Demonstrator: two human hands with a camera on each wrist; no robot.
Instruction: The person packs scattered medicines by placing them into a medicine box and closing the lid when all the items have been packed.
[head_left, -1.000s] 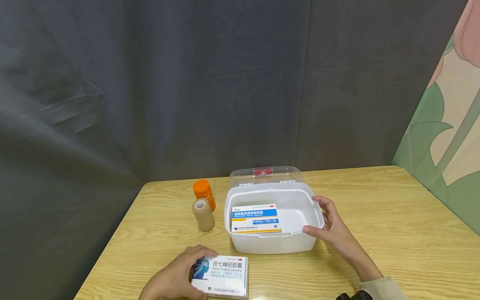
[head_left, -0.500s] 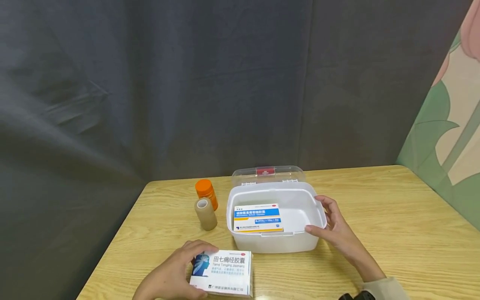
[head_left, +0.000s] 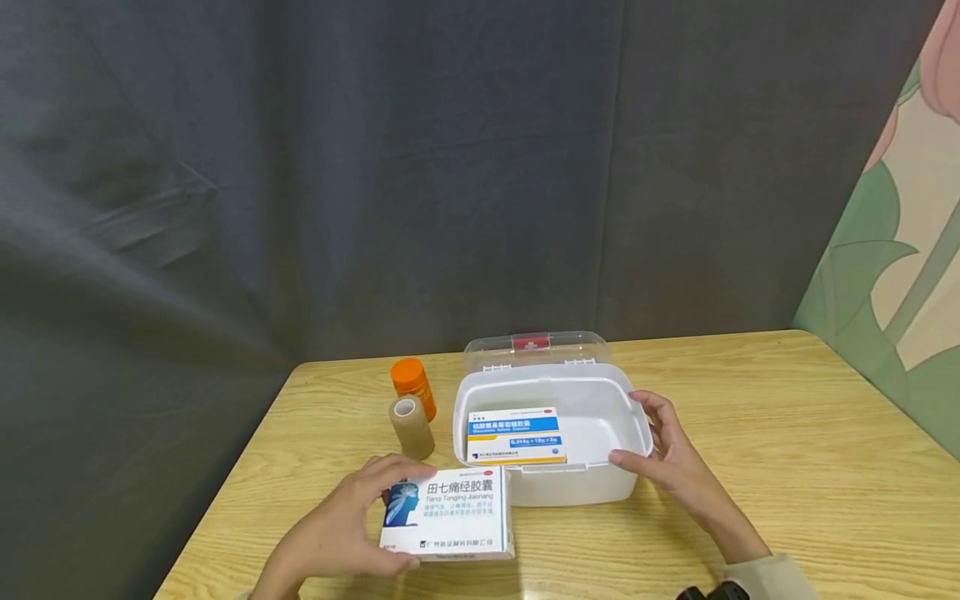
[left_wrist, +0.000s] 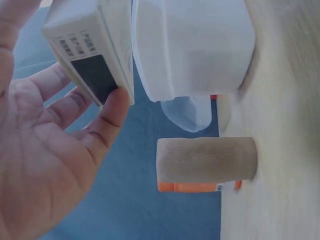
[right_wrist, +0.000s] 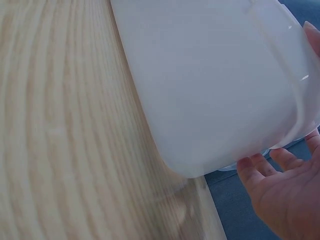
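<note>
My left hand point(head_left: 341, 525) grips a white medicine box point(head_left: 461, 512) by its left end, thumb at the near edge and fingers at the far edge. In the left wrist view this medicine box point(left_wrist: 95, 55) is raised off the table, beside the container's wall. A white plastic first-aid container point(head_left: 540, 485) stands with its clear lid point(head_left: 495, 354) swung back. Inside it, on the left, lies a blue, white and orange medicine box point(head_left: 513, 435). My right hand point(head_left: 675, 467) holds the container's right rim, thumb at the front corner; the right wrist view shows its fingertips against the outer wall point(right_wrist: 215, 100).
Left of the container stands a tan bandage roll point(head_left: 412, 429), upright. Right behind it is an orange bottle point(head_left: 412, 383). The wooden table point(head_left: 750, 400) ends at a dark curtain point(head_left: 450, 208). A painted wall point(head_left: 900, 275) borders the right side.
My left hand has lifted the white medicine box and brought it forward, so it now overlaps the container's front in the head view. My right hand stays on the rim.
</note>
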